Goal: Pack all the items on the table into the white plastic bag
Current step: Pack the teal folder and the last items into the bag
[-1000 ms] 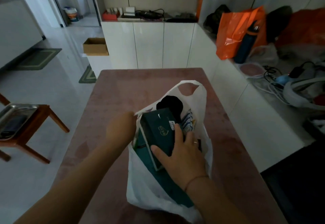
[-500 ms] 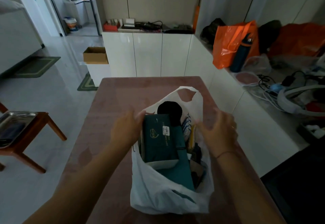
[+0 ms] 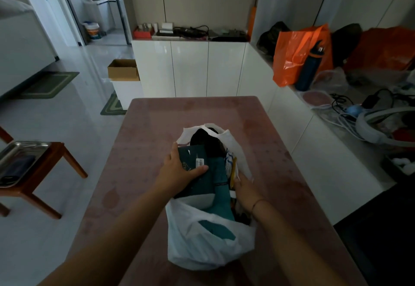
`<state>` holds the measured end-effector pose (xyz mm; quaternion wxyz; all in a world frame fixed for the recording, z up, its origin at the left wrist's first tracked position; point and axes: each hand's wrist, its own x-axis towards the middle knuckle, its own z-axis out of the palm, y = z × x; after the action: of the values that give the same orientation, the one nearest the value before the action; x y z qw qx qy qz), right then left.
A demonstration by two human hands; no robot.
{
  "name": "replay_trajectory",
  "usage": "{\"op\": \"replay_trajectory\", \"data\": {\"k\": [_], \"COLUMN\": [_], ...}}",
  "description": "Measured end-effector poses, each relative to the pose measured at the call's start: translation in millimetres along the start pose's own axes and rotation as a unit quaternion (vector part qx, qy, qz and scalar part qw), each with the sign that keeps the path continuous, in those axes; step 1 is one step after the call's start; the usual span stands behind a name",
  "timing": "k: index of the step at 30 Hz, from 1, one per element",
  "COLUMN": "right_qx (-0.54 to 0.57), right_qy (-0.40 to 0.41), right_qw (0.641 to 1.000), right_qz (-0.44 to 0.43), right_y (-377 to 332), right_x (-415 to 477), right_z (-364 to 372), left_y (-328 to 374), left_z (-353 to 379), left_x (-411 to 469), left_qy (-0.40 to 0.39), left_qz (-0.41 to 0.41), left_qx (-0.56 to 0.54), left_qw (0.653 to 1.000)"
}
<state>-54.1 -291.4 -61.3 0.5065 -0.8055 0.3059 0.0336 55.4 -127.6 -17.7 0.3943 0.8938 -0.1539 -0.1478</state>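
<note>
A white plastic bag (image 3: 202, 247) lies open on the pink table (image 3: 157, 128), mouth facing away from me. Inside it sit a dark green box (image 3: 195, 157) with a small white label, a teal cloth item (image 3: 221, 193), a black item (image 3: 205, 139) at the far end, and a blue-white and yellow packet (image 3: 231, 164). My left hand (image 3: 179, 171) grips the green box, fingers along its left edge and thumb across its front. My right hand (image 3: 243, 188) is tucked into the bag's right side, its fingers partly hidden by the plastic.
A wooden stool (image 3: 45, 169) with a metal tray (image 3: 20, 157) stands to the left. White cabinets (image 3: 188, 70) line the back and right; an orange bag (image 3: 298, 54), a blue bottle (image 3: 308, 67) and cables (image 3: 350, 108) lie on the right counter. A cardboard box (image 3: 123, 70) sits beyond the table.
My left hand has moved from the bag's left rim onto the green box. My right hand has dropped from above the bag's right edge into its right side.
</note>
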Motion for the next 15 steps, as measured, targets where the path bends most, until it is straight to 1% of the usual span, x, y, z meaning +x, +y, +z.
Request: {"op": "replay_trajectory", "data": {"k": [2,4,5,7,8,9,10,11,12,13,14,15], "right_qx": [-0.009,-0.027,-0.034,-0.026,-0.028,-0.041,-0.062,-0.078,-0.081,-0.065,-0.049,-0.031], "right_qy": [-0.020,-0.015,0.014,0.106,0.157,0.204,0.240,0.259,0.258,0.244,0.220,0.188], "right_qw": [1.000,0.999,0.999,0.994,0.986,0.976,0.963,0.951,0.946,0.947,0.953,0.959], "right_qz": [0.002,0.008,0.001,-0.025,-0.040,-0.069,-0.109,-0.153,-0.181,-0.199,-0.204,-0.211], "right_y": [1.8,4.4,6.4,-0.5,-9.9,-18.7,-30.3,-39.2,-51.8,-60.2,-70.3,-78.9], "right_x": [4.1,7.8,11.8,10.9,6.7,5.8,3.0,5.1,4.3,10.5,13.9,18.6], "right_z": [-2.2,-5.7,-8.2,-17.0,-23.4,-30.1,-37.5,-44.0,-49.3,-53.5,-58.1,-59.6], "left_y": [-0.9,1.3,4.4,15.8,24.2,33.6,43.2,52.3,60.8,66.8,69.8,70.3], "left_z": [-3.0,-4.9,-5.6,-8.4,-11.5,-16.5,-23.2,-31.6,-39.6,-45.4,-47.8,-48.0], "left_x": [1.4,-1.1,-3.2,-12.9,-20.9,-30.6,-42.0,-55.1,-69.1,-82.1,-91.5,-98.3], "left_qy": [-0.005,-0.010,0.002,0.043,0.056,0.046,0.000,-0.074,-0.162,-0.252,-0.320,-0.359], "left_qz": [-0.013,-0.018,-0.007,0.047,0.098,0.169,0.236,0.293,0.323,0.321,0.311,0.304], "left_qx": [0.001,0.057,0.098,0.148,0.143,0.123,0.105,0.093,0.094,0.114,0.151,0.195], "left_qw": [1.000,0.998,0.995,0.987,0.983,0.977,0.966,0.949,0.928,0.906,0.882,0.861]}}
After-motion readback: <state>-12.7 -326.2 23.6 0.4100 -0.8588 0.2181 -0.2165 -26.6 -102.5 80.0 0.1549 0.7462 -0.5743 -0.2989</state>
